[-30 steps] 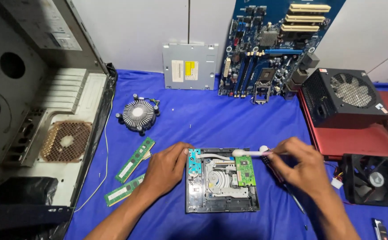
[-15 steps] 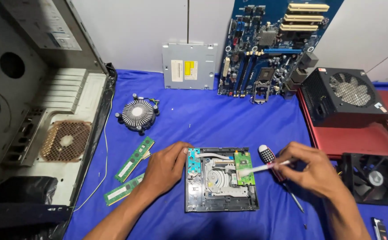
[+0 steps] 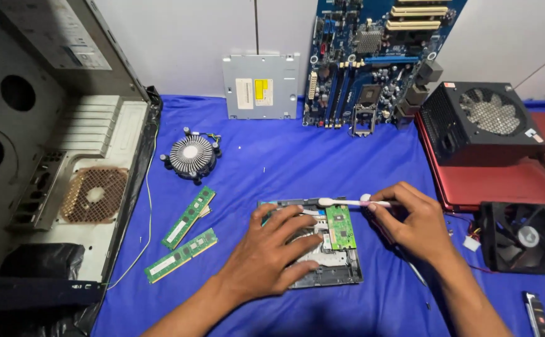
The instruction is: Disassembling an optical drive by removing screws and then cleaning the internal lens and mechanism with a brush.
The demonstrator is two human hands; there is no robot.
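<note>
An opened optical drive (image 3: 342, 269) with bare metal insides lies on the blue cloth (image 3: 266, 168). A small green circuit board (image 3: 341, 228) sits at its upper right. My left hand (image 3: 272, 249) lies flat on the drive's left half, fingers spread, holding it down. My right hand (image 3: 413, 221) is at the drive's right edge and pinches a thin white brush-like tool (image 3: 342, 202). The tool lies level along the drive's far edge, its tip pointing left just above the green board.
An open computer case (image 3: 47, 156) fills the left side. A round cooler fan (image 3: 191, 156) and two green memory sticks (image 3: 188, 215) lie left of the drive. A motherboard (image 3: 372, 56) and metal cover (image 3: 261, 86) lean on the wall. Power supply (image 3: 478, 122) and case fan (image 3: 522, 237) stand right.
Half a second ago my right hand had drawn the tool off to the right of the drive. It has swung back left along the drive's far edge. My left hand stayed put.
</note>
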